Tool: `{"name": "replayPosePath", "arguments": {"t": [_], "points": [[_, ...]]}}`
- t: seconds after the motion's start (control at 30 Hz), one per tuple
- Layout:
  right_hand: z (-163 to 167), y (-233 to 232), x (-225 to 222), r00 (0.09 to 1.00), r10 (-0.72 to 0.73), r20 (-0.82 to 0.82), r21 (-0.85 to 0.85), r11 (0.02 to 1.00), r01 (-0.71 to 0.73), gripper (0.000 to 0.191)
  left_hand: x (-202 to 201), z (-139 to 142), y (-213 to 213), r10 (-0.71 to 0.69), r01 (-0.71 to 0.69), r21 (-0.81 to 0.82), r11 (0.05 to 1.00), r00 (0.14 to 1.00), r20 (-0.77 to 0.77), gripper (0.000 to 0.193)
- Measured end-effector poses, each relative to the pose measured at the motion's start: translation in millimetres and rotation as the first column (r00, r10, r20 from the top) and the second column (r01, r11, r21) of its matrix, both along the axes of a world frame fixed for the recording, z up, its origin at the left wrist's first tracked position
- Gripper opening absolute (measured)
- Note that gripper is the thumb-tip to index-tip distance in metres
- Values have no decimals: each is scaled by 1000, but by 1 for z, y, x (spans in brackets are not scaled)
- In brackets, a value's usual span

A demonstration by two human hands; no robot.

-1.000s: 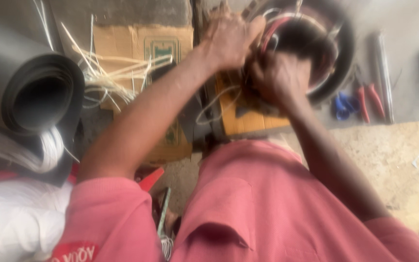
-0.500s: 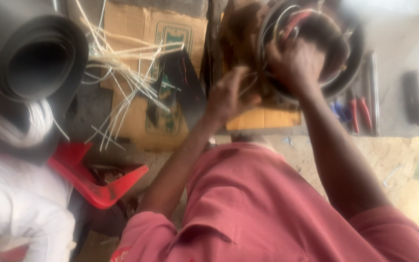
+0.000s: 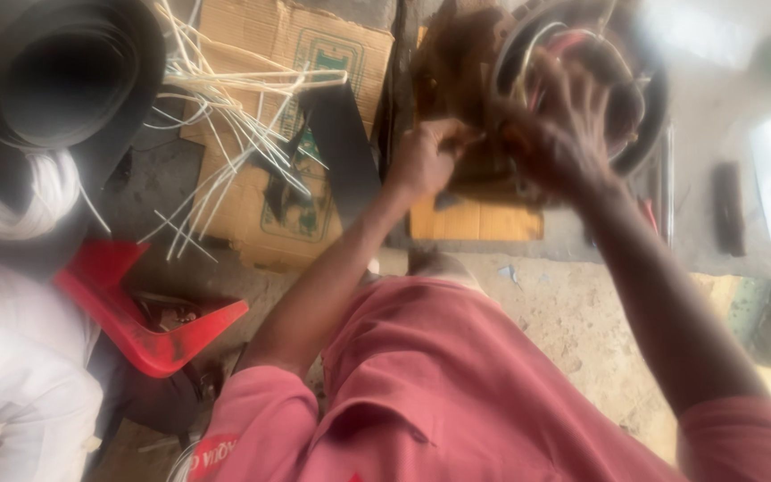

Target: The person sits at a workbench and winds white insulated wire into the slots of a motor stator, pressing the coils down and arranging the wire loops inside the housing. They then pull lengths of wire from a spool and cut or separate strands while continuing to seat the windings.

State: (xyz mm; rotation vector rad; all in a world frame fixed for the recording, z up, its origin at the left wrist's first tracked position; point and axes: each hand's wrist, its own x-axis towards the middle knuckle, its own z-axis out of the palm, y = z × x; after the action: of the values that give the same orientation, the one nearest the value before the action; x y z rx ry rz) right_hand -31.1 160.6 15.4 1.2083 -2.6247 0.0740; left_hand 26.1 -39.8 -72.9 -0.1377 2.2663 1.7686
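A round dark motor housing (image 3: 644, 98) with red and pale wires inside lies at the top right, blurred. A brown copper wire bundle (image 3: 457, 71) bulges from its left side. My left hand (image 3: 426, 161) is closed on the lower edge of that bundle. Over the ring's opening sits my right hand (image 3: 555, 134), its fingers curled into the wires. Both forearms reach up from my pink shirt (image 3: 457, 384). Blur hides the fingertips.
A black rolled sheet (image 3: 64, 80) stands top left over white coiled material (image 3: 20, 192). Thin white strips (image 3: 225, 116) and a black strip (image 3: 341, 152) lie on flattened cardboard (image 3: 314, 54). A red plastic piece (image 3: 136, 321) is lower left, an orange board (image 3: 475, 219) under the housing, and dark tools (image 3: 725, 205) at right.
My left hand has come down from the top of the housing to its lower left side. My right hand stays on the ring. The view has shifted.
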Motion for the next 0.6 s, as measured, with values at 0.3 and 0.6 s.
{"name": "replayPosePath", "arguments": {"t": [0.3,0.6], "points": [[1,7,-14,983,183,-4,92,979,-181,31,26,46,-33,-250,233,-338,912,968,-8,28],[-10,8,-18,968,227,-104,12,974,-227,40,69,79,-110,-239,-66,467,882,791,564,30]]}}
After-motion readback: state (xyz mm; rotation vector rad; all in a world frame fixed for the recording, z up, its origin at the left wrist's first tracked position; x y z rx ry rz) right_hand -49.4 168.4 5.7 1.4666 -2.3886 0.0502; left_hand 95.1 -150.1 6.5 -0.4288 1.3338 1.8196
